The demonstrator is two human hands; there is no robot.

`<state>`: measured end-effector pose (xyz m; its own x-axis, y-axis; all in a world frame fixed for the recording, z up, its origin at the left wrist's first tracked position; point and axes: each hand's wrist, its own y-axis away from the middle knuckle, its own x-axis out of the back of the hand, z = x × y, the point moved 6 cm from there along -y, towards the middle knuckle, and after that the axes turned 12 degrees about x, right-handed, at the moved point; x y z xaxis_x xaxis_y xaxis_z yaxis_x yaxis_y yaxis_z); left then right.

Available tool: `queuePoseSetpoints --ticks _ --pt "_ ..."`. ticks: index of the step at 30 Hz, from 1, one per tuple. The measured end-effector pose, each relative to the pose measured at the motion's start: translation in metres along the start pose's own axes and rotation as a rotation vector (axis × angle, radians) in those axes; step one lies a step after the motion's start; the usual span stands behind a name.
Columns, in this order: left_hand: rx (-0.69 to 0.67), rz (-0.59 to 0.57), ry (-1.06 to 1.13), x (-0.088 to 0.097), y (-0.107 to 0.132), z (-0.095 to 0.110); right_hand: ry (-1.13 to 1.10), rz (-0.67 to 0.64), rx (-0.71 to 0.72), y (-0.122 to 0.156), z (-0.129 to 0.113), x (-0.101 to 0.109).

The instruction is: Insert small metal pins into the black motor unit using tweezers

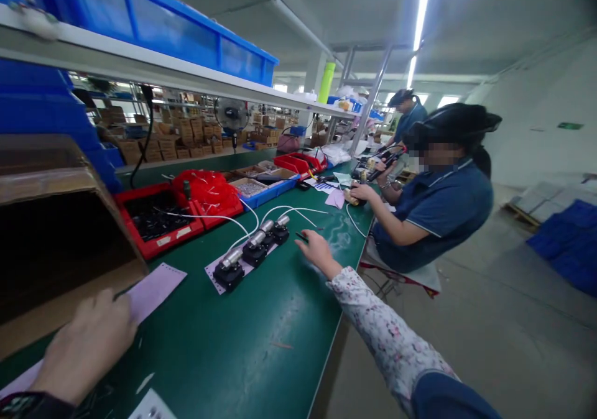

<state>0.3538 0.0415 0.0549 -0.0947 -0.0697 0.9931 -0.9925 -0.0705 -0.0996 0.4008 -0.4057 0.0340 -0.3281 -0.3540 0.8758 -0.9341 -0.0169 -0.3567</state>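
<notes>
My right hand (316, 251) reaches far out over the green bench (261, 338), its fingers closed on a small dark object (301, 237) that I cannot name. Just left of it lie three black and silver parts (254, 248) with white wires, in a row on a pale card. My left hand (86, 344) rests near the bench's front edge, fingers curled down on a pink paper sheet (156, 285), beside an open cardboard box (56, 232). What lies under its fingers is hidden.
A red tray of dark parts (156, 217) and a red bag (208, 189) sit behind the parts. Blue bins (186, 30) stand on the shelf above. A seated person in blue (433, 207) works further along the bench; another person is beyond.
</notes>
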Motion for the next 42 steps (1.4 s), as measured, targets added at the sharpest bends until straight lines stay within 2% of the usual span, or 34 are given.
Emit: queuePoseSetpoints --ticks 2,4,5,7,10,12,14,17,22,27,31,37,42 --pt "-0.008 0.291 -0.055 0.029 0.008 0.031 -0.047 -0.020 -0.005 -0.011 0.012 -0.008" --pt "-0.078 0.402 0.022 0.052 0.014 0.071 -0.090 -0.038 -0.013 -0.022 0.018 -0.020" --pt "-0.126 0.413 0.066 0.060 0.015 0.093 -0.108 -0.047 -0.019 -0.027 0.018 -0.027" --pt "-0.170 0.364 0.107 0.065 0.007 0.135 -0.140 -0.064 -0.032 -0.036 0.015 -0.039" --pt "-0.180 0.264 0.131 0.059 -0.016 0.187 -0.177 -0.092 -0.044 -0.046 0.005 -0.056" --pt "-0.196 0.238 0.133 0.052 -0.033 0.214 -0.192 -0.103 -0.054 -0.050 -0.002 -0.063" --pt "-0.205 0.230 0.128 0.046 -0.047 0.233 -0.193 -0.101 -0.076 -0.053 -0.006 -0.067" --pt "-0.228 0.221 0.109 0.038 -0.060 0.245 -0.181 -0.095 -0.110 -0.052 -0.010 -0.067" --pt "-0.326 0.218 0.075 0.032 -0.062 0.242 -0.147 -0.097 -0.117 -0.047 -0.015 -0.063" --pt "-0.355 0.097 0.048 0.019 -0.065 0.237 -0.095 -0.131 -0.115 -0.044 -0.015 -0.064" --pt "-0.350 0.054 0.040 0.015 -0.070 0.241 -0.065 -0.160 -0.091 -0.047 -0.012 -0.067" --pt "-0.350 0.032 0.050 0.017 -0.090 0.258 -0.018 -0.174 -0.097 -0.063 -0.001 -0.070" --pt "-0.377 0.031 0.093 0.013 -0.115 0.279 0.020 -0.167 -0.130 -0.081 0.019 -0.068"
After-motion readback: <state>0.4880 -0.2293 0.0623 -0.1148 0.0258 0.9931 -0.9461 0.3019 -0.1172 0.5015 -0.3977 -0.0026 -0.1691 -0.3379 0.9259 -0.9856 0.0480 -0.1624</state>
